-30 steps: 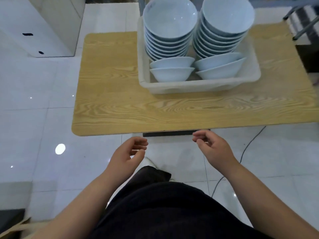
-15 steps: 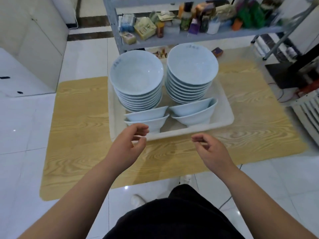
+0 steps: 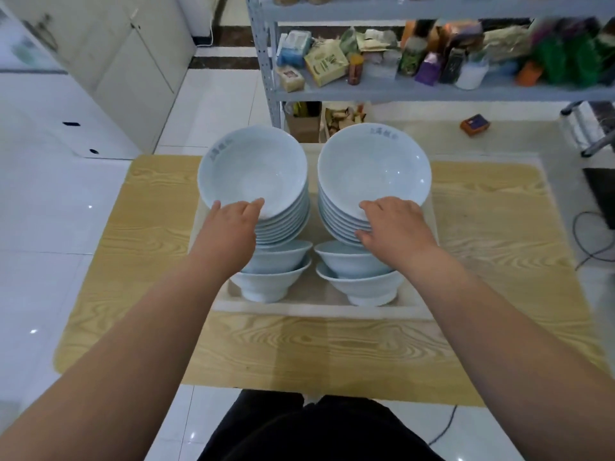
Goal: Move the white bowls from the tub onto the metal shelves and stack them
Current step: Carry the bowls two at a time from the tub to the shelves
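Both your hands have gone up from the table edge onto the bowls since half a second back. You've got two tall stacks in the tub [image 3: 316, 310], left stack [image 3: 253, 171] and right stack [image 3: 372, 168], too tight to count, plus two nested pairs in front, four bowls. Every bowl sits mouth up, the tall stacks rising roughly vertical and tipped a bit toward you. Your left hand [image 3: 233, 224] has its thumb on the left stack's near rim; the other fingers are hidden, so can't tell if it grips. Your right hand [image 3: 396, 224] pinches the right stack's upper rims, fingers on top, thumb lower. Shelves [image 3: 432, 91] stand behind the table [image 3: 332, 354].
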